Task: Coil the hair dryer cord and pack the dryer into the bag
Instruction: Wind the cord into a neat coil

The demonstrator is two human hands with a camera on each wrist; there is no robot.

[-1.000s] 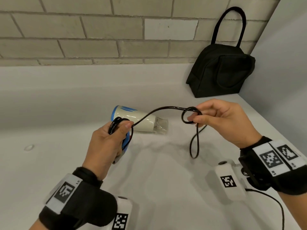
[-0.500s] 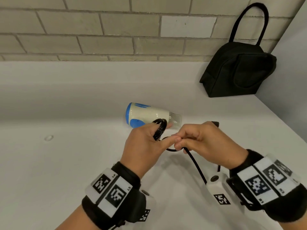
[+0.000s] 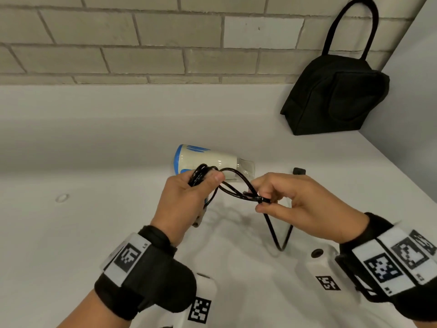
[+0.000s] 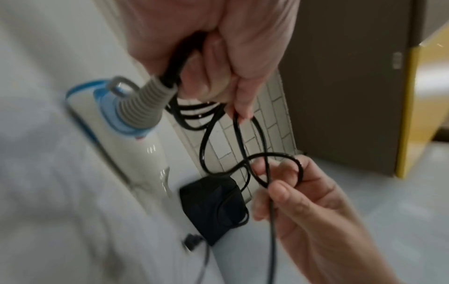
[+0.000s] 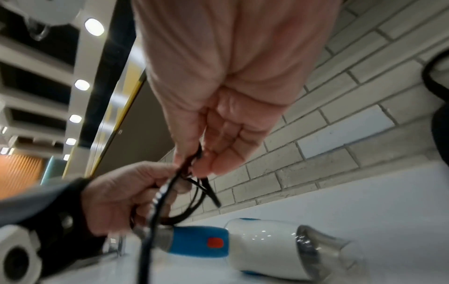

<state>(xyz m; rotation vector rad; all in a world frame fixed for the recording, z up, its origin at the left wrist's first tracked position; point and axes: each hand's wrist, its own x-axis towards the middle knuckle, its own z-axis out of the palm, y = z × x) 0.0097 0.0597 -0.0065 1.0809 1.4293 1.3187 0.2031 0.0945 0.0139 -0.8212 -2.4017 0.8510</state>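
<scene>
A white and blue hair dryer (image 3: 208, 159) (image 5: 262, 247) lies on its side on the white counter (image 3: 71, 233). My left hand (image 3: 186, 197) grips several coils of its black cord (image 3: 201, 175) beside the dryer's handle (image 4: 143, 103). My right hand (image 3: 295, 204) pinches a loop of the cord (image 3: 257, 198) (image 4: 267, 169) a little to the right. From that pinch the cord hangs down to the counter, bends and runs back behind my right hand. The black plug (image 3: 299, 171) lies on the counter behind that hand. The black bag (image 3: 335, 95) stands at the back right corner.
A brick wall (image 3: 142, 43) runs along the back above a white ledge. A grey side wall (image 3: 413, 102) closes the counter on the right, just past the bag. A small clear ring (image 3: 62, 198) lies on the counter at the left.
My hands met near the dryer half a second ago and have drawn slightly apart. My right hand now stretches a fresh loop of cord out from the bundle in my left.
</scene>
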